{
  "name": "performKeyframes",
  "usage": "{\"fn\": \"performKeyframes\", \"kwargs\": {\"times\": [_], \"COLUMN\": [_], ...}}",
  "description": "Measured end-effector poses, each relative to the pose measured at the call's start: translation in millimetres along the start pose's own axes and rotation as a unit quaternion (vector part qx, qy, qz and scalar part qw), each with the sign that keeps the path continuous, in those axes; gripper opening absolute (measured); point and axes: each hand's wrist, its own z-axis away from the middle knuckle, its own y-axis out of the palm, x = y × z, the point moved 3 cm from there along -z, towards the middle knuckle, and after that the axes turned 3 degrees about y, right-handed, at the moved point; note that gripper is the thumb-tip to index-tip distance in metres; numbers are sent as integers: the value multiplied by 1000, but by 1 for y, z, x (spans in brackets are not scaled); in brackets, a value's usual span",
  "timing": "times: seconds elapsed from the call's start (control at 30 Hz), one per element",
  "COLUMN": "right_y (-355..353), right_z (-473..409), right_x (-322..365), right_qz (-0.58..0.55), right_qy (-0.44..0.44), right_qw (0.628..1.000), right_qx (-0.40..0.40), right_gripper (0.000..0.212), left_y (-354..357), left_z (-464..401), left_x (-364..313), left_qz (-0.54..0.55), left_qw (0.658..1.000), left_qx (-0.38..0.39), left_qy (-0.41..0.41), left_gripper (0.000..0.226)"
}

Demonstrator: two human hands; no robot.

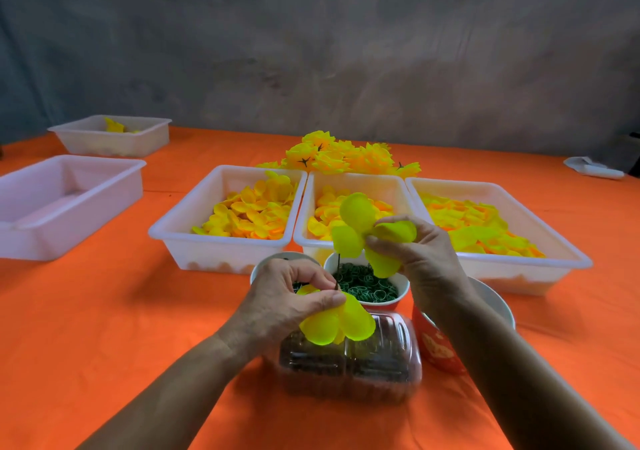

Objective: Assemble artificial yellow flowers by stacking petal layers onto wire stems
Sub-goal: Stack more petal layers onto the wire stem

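Nearest, at 6 o'clock on the orange desk [104,311], lies a clear plastic clamshell box [349,363] with dark contents I cannot make out. Just above it the left hand [294,297] has its grip closed tight: thumb and fingers pinch the thin wire stem [338,273] where it pierces a petal layer [337,323] already threaded on, whose lobes hang below the fingers. The stem rises bare from that pinch toward 12 o'clock.

At about 1 o'clock from the left hand, the right hand [422,255] holds a second petal layer [367,231] at the top of the stem, fingers curled and pinching it near its centre, its lobes spread wide. The tip of the wire appears to meet this layer's lower left lobe; whether it has gone through the centre hole I cannot tell.

The step in hand looks like threading another layer onto the stem. The next move likely calls for finding the centre hole with the wire tip, then sliding the layer down onto the one below while the left pinch keeps the stem steady.

Behind the hands stands a cup of green rings [367,281], with a second cup [277,259] mostly hidden at 11 o'clock and a red cup [436,345] at 3 o'clock. Farther off, three white trays of yellow petals [242,214] sit side by side, and at 12 o'clock beyond them a heap of finished yellow flowers [343,159].
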Motion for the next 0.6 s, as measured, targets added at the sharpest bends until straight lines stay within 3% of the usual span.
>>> {"fn": "performKeyframes", "kwargs": {"times": [0.17, 0.6], "right_y": [8, 18], "right_z": [14, 25], "right_x": [1, -4], "right_qz": [39, -8], "right_qy": [-4, 35], "right_qw": [999, 995], "right_qx": [27, 89], "right_gripper": [13, 29], "left_y": [0, 2], "left_z": [1, 2], "left_x": [3, -1], "left_qz": [6, 13], "left_qw": [1000, 999], "left_qx": [-5, -13], "left_qy": [-28, -42], "left_gripper": [11, 12]}}
